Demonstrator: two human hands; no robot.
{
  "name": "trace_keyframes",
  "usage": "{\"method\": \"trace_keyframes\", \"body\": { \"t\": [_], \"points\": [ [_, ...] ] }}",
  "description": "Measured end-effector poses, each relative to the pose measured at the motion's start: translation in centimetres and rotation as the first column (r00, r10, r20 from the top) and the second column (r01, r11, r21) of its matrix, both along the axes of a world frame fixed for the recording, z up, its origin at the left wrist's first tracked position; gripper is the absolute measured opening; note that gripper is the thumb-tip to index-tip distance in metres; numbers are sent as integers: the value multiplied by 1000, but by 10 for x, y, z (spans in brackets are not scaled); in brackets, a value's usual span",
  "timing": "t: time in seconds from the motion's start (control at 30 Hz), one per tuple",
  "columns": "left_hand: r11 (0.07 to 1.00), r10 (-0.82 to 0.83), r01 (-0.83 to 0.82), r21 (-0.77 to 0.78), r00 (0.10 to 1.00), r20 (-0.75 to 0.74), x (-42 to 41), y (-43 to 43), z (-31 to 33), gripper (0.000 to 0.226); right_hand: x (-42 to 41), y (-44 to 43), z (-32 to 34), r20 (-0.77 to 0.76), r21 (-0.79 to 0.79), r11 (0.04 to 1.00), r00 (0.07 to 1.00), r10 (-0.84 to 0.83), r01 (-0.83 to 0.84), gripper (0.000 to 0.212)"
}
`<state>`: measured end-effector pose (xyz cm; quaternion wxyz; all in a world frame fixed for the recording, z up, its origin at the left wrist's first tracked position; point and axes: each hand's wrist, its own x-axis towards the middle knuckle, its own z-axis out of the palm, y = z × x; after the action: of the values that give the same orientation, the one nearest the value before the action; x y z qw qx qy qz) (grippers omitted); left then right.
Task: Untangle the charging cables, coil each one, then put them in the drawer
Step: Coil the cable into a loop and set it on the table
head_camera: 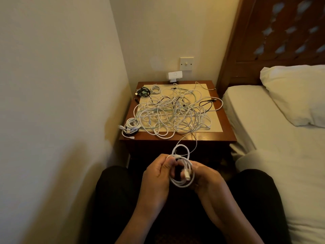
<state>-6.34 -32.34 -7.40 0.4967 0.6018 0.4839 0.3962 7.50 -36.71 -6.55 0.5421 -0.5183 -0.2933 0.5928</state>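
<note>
You hold one white cable partly coiled.
Your left hand and right hand both grip its loops; its tail runs to the tangle on the tabletop.

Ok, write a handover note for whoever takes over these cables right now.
Left hand and right hand: both grip the half-coiled white cable above the lap; a strand of it runs up to the tangle on the bedside table.
Done: a white bundle at the table's front left corner, a black bundle and a small white coil at the back left.
To do: finish this coil, free and coil the rest, put all away. The drawer is not in view.
</note>
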Motion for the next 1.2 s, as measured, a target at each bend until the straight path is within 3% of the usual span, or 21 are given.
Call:
{"method": "trace_keyframes", "body": {
  "t": [0.07,0.13,0.2,0.3,0.53,0.6,0.67,0.77,0.83,0.9,1.07,1.13,1.2],
  "points": [
    [1000,-17,17,14,1000,-24,1,-2,-5,31,0,0,-4,82,7,1000,996,26,-27,27],
    [1000,-12,13,11,1000,-25,1,-4,-7,32,1,-2,-8,375,57,996,926,37,-63,20],
    [1000,-3,3,8,1000,-30,2,-4,-8,32,3,-5,-9,676,124,989,737,-26,-79,25],
    [999,38,-37,24,997,-63,-2,4,-13,33,8,-6,-6,857,117,974,515,-2,-192,29],
    [997,79,-76,30,988,-133,-3,21,-18,35,3,6,6,906,-254,932,274,323,-259,34],
    [997,83,-83,4,992,-98,0,21,-18,34,3,10,4,899,-292,932,270,343,-213,35],
    [989,120,-119,-88,993,10,5,22,-15,33,8,13,2,893,-318,933,278,355,-169,37],
    [900,287,-148,-411,909,301,6,30,-8,30,15,10,1,871,-365,912,278,405,-188,28],
    [802,401,-78,-592,806,437,0,39,-4,30,21,6,3,866,-294,928,349,359,-227,17],
    [749,444,-22,-663,759,477,-5,43,0,30,28,4,6,877,-198,948,386,285,-249,18],
    [770,311,114,-628,792,525,-13,35,11,19,56,6,-2,984,41,958,179,11,-283,22],
    [758,243,248,-603,751,614,-16,31,17,7,62,5,-7,985,114,960,158,-75,-257,26],
    [753,226,320,-576,695,682,-13,27,23,5,59,5,-9,976,143,958,195,-96,-247,28]
  ]
}}
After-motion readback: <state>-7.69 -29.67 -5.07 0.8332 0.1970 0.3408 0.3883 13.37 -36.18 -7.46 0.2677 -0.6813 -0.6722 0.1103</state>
